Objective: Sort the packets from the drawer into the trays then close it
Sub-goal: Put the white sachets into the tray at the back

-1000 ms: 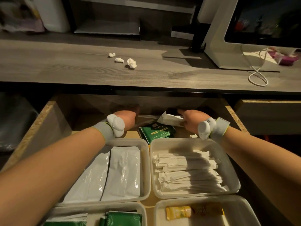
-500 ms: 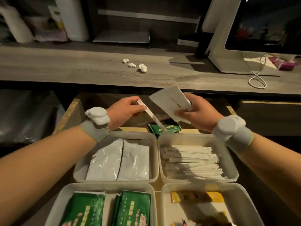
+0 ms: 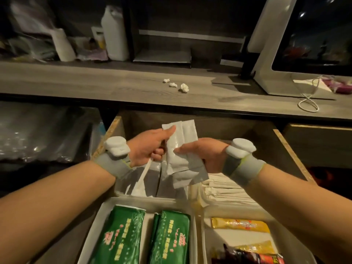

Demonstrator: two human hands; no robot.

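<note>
1. Nearest: green packets [image 3: 167, 237] lie flat in the near left tray [image 3: 133, 200]. Yellow sachets [image 3: 240, 224] lie in the near right tray [image 3: 215, 239].
2. Behind these, a stack of paper sticks [image 3: 224, 191] lies on the right. The far left tray [image 3: 120, 185] sits directly below the hands.
3. Above that tray, both hands hold the white packets [image 3: 181, 145] upright. The left hand [image 3: 146, 149] presses its thumb on the upper edge, and its lower fingers [image 3: 158, 151] are curled round a stick packet [image 3: 144, 174] that hangs downward. The right hand [image 3: 207, 153] pinches the lower part of the packets between thumb and fingers.
4. Handling, as judged: the white packets are light, thin, pliable film with a glossy, probably slippery face. Grip across the flat faces near mid-length, not at a corner. The stick packet is narrow and bends easily, so hold it near its middle.
5. Change from half a second ago: the hands were apart, the right alone holding the white packets. They have now closed together, hiding the back of the drawer [image 3: 285, 147].
6. Farthest: the counter [image 3: 95, 82].
</note>
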